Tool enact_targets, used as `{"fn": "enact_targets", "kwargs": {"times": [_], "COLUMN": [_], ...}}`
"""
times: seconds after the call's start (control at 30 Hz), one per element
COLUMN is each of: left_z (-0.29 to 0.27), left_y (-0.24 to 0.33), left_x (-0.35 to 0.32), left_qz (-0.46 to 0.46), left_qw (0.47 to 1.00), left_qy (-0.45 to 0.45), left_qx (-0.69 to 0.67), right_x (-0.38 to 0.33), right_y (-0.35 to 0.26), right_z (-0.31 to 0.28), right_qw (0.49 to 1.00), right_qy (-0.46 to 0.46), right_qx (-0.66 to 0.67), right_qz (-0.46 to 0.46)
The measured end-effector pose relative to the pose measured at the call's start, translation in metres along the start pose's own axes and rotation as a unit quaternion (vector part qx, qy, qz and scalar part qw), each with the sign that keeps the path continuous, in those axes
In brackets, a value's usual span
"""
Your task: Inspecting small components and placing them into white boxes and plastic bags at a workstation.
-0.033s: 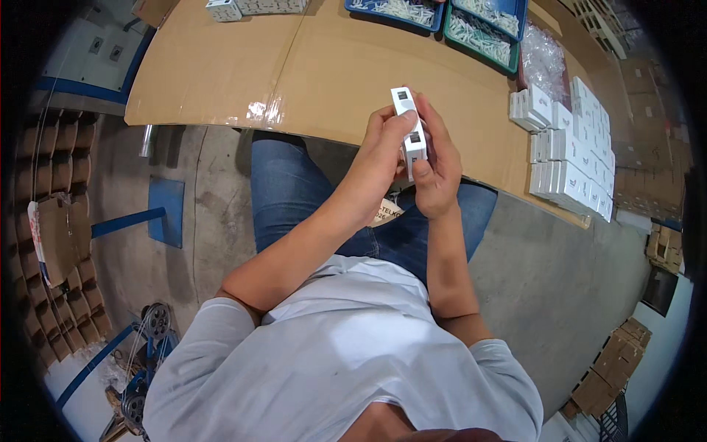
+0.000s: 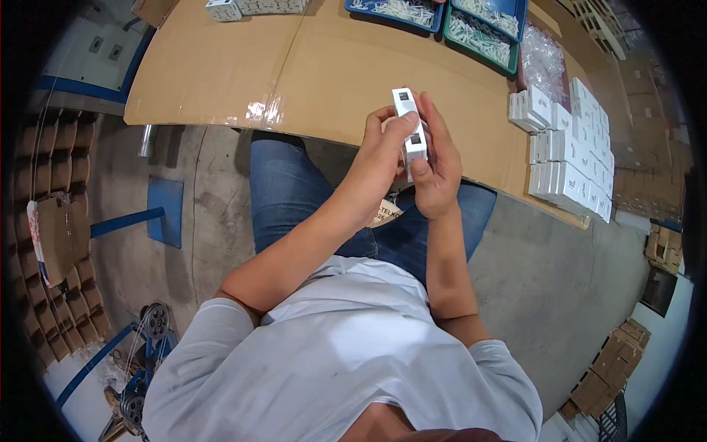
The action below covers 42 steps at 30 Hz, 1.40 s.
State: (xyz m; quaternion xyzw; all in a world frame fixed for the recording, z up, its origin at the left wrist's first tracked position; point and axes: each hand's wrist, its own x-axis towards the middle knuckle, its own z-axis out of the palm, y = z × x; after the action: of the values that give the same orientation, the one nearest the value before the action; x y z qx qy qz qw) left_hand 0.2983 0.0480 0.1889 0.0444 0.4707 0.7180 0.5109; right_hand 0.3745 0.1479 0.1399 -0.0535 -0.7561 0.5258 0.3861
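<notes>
I hold a small white box (image 2: 410, 125) upright in both hands, just over the front edge of the cardboard-covered table (image 2: 309, 66). My left hand (image 2: 381, 144) wraps its left side, thumb on the upper face. My right hand (image 2: 440, 166) grips the right side and bottom, fingers reaching up behind it. The box has small dark printed patches on its top and front. Both forearms rise from my lap, where I sit in blue jeans and a white shirt.
Stacks of white boxes (image 2: 567, 155) line the table's right end. A blue tray (image 2: 401, 11) and a green tray (image 2: 482, 33) of white parts sit at the far edge, beside a clear plastic bag (image 2: 545, 59). Folded brown cartons (image 2: 51, 221) and wire reels (image 2: 151, 324) lie at left.
</notes>
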Motion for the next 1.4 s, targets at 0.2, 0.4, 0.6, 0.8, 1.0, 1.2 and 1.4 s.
{"fn": "enact_targets", "kwargs": {"times": [0.2,0.4,0.6,0.8,1.0,1.2,1.4], "left_z": [0.01,0.017,0.014,0.012,0.012,0.007,0.006], "left_y": [-0.003,-0.005,-0.003,0.002,-0.006,-0.014,-0.019], "left_x": [-0.005,-0.011,-0.011,-0.015,-0.012,-0.006,-0.001], "left_qz": [0.031,0.05,0.037,0.014,0.038,0.039,0.049], "left_qw": [0.999,0.998,0.998,0.997,0.993,0.994,0.994], "left_qy": [0.017,0.011,0.014,0.01,0.013,0.013,0.015], "left_qx": [-0.027,-0.035,-0.055,-0.08,-0.113,-0.098,-0.099], "right_x": [0.006,0.005,0.005,0.002,0.004,0.002,0.0], "right_y": [-0.002,-0.016,-0.012,-0.009,-0.009,-0.002,-0.006], "right_z": [-0.002,0.0,0.004,0.003,0.005,0.009,0.008], "right_qw": [1.0,1.0,1.0,0.999,0.997,0.997,0.998], "right_qy": [-0.013,-0.007,-0.001,-0.001,-0.008,0.004,0.0], "right_qx": [0.003,0.001,-0.009,-0.03,-0.046,-0.046,-0.055], "right_qz": [-0.026,-0.012,-0.008,-0.022,-0.054,-0.057,-0.04]}}
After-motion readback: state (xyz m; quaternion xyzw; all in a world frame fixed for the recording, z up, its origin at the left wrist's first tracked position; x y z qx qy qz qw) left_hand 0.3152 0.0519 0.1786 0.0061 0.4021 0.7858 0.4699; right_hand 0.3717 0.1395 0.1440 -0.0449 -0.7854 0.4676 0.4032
